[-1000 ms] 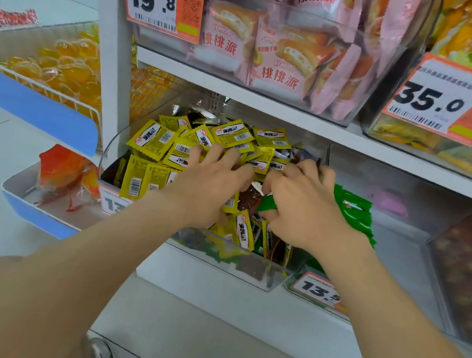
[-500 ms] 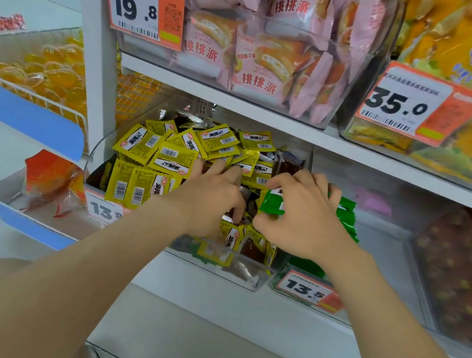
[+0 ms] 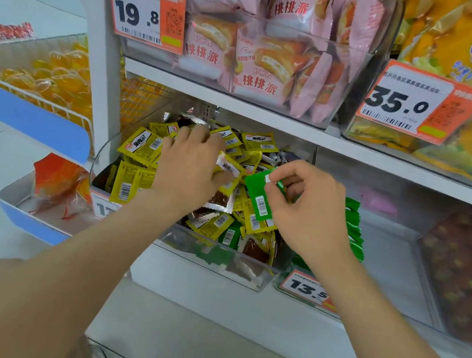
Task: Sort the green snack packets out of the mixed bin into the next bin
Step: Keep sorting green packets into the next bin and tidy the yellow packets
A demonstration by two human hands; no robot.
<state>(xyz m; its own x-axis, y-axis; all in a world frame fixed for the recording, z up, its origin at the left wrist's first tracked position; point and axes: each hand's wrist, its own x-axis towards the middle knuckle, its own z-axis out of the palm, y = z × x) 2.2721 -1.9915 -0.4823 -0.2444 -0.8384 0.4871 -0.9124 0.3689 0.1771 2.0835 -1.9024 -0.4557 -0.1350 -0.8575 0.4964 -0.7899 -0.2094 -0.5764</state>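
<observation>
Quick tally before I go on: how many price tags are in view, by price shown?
19.8 tag: 1
35.0 tag: 1
13.5 tag: 1
Half-hidden tag, starts with 1: 1
Total: 4

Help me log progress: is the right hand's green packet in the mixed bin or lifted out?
Lifted out: the right hand pinches the green packet above the mixed bin, not yet in the next bin.
</observation>
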